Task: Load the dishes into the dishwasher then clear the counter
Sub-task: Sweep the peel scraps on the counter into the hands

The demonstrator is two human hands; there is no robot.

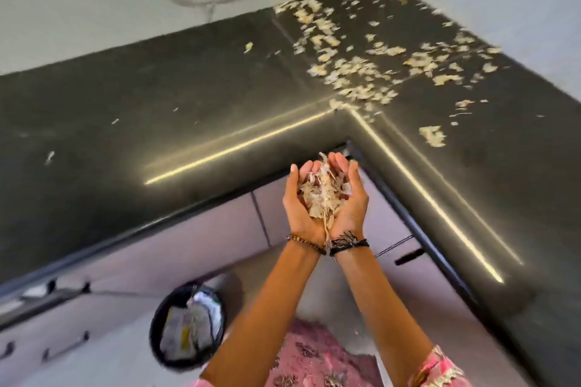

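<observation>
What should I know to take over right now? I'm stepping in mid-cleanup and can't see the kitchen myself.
Left hand and right hand: cupped together, palms up, holding a pile of dry peels in front of the counter's inner corner.
Black counter: many peels are scattered over the corner section, with a few stray bits to the left.
Bin: on the floor, lower left of the hands, already holding rubbish.
Done: one handful gathered.
Left: probably drop it in the bin, then collect the rest. No dishes or dishwasher in view.
</observation>
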